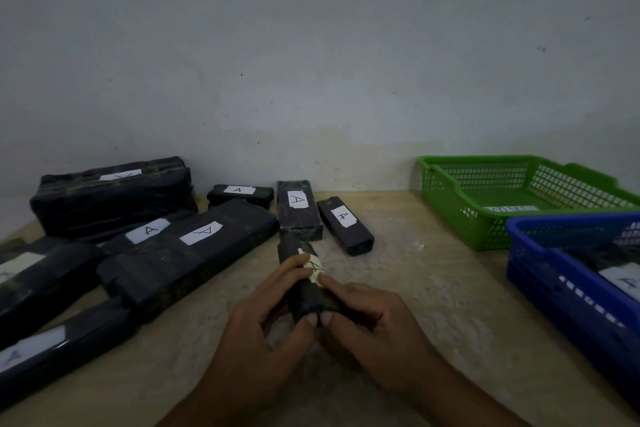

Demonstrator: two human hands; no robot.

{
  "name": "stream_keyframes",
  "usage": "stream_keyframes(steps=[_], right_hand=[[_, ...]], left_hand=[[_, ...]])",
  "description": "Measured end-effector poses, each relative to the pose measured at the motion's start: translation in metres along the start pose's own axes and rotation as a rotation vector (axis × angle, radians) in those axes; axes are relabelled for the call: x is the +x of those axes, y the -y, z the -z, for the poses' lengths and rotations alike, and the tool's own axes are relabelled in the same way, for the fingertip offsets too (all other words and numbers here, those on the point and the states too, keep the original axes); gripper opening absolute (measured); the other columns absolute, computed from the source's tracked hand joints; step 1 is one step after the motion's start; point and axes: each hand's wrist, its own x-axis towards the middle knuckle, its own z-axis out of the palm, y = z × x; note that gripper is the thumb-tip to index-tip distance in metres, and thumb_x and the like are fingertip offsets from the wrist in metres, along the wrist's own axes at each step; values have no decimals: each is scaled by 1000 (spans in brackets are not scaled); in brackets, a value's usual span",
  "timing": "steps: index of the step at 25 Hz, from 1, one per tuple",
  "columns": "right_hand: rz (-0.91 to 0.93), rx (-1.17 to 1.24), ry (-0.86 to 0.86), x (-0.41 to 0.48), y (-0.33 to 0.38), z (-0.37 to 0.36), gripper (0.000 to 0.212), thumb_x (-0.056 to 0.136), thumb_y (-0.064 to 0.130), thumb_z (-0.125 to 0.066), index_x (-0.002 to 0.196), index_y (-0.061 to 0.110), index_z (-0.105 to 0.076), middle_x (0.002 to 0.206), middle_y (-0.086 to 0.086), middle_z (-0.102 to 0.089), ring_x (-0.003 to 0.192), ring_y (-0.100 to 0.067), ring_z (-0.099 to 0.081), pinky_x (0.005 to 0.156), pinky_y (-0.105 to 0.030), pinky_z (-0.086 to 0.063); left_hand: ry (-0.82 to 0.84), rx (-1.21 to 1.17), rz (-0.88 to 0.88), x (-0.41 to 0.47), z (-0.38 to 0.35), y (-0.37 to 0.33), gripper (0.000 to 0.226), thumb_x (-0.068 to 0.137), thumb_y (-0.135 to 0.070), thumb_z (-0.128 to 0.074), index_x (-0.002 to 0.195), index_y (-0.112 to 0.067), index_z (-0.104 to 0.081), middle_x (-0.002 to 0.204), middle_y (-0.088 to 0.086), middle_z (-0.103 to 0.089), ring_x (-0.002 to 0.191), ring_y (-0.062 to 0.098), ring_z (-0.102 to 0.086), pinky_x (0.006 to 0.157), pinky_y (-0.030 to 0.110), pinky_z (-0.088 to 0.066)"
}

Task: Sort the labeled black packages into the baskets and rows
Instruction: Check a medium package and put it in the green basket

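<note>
Pale scuffed wall backed a wooden tabletop [433, 288]; over its middle both hands gripped one small black pkg [303, 295]; left hand [256, 329] had its fingers [294, 269] curled round the pkg's left side; right hand [374, 315] had its fingers curled round the right side; thumbs met at the near end; white label [314, 267] on top read A; three small pkgs [298, 211] marked A lay just beyond; bigger pkgs [187, 253], also marked A, crowded the left side; at right, green basket [450, 218] sat behind blue basket [540, 274]; blue one held a labelled black pkg [616, 267].
</note>
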Motion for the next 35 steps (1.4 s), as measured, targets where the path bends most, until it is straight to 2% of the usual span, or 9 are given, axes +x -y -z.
stream_keyframes(steps=[4,8,11,14,17,20,25,30,35], right_hand=[[-57,129,48,0,1,2,62,76,52,-75,132,29,-61,106,2,-74,97,-13,-70,83,-28,-56],[-244,390,71,3,8,3,50,79,33,-73,124,25,-53,109,-5,-74,93,-20,-72,72,-26,-55],[-268,408,19,5,8,6,41,81,24,-76,118,23,-58,108,-4,-74,93,-21,-72,71,-29,-56],[-273,384,-22,5,12,14,35,87,9,-70,115,30,-66,109,5,-74,96,-16,-71,76,-28,-56],[-262,310,7,4,21,27,43,85,6,-66,114,38,-69,112,12,-71,95,-11,-69,73,-28,-55],[-285,199,-10,5,28,41,47,89,-3,-58,116,35,-67,109,11,-70,77,-6,-66,63,-22,-50],[-218,-17,-135,-1,39,79,42,86,11,-69,116,38,-58,120,13,-59,88,-3,-65,71,-23,-55],[-112,-426,-161,5,63,151,36,89,34,-68,123,41,-60,115,14,-54,102,8,-53,82,-2,-37],[-268,-374,-210,24,57,240,28,92,29,-66,116,43,-67,124,10,-61,109,-11,-60,97,-34,-51]], left_hand=[[-31,27,9,0,-1,0,50,67,-32,-64,116,-27,-62,136,-22,-52,129,2,-47,98,22,-47],[-22,238,-161,-1,-5,8,59,70,-31,-77,123,-28,-53,146,-11,-33,130,10,-47,93,23,-52],[-40,-14,-32,-3,-8,1,89,60,-27,-87,132,-42,-36,150,-5,-29,124,17,-56,89,30,-55],[-156,-215,38,-1,-9,-13,86,68,-16,-77,131,-49,-28,134,-20,-51,109,25,-66,85,35,-56],[-347,-299,55,5,-9,-29,84,78,6,-65,132,-48,-29,137,-23,-43,100,24,-69,75,29,-58],[-428,-350,129,11,-10,-37,78,84,17,-54,140,-31,-31,137,-14,-43,99,-2,-66,69,18,-58],[-351,-386,214,28,-23,-35,55,79,7,-66,114,-34,-55,126,-1,-61,101,16,-69,77,24,-59],[-266,-376,164,63,-71,-56,49,76,5,-72,106,-29,-53,115,-6,-62,101,2,-65,73,8,-52],[-79,-303,129,103,-126,-69,39,86,-7,-66,114,-31,-53,119,-17,-59,101,-2,-64,76,12,-53]])
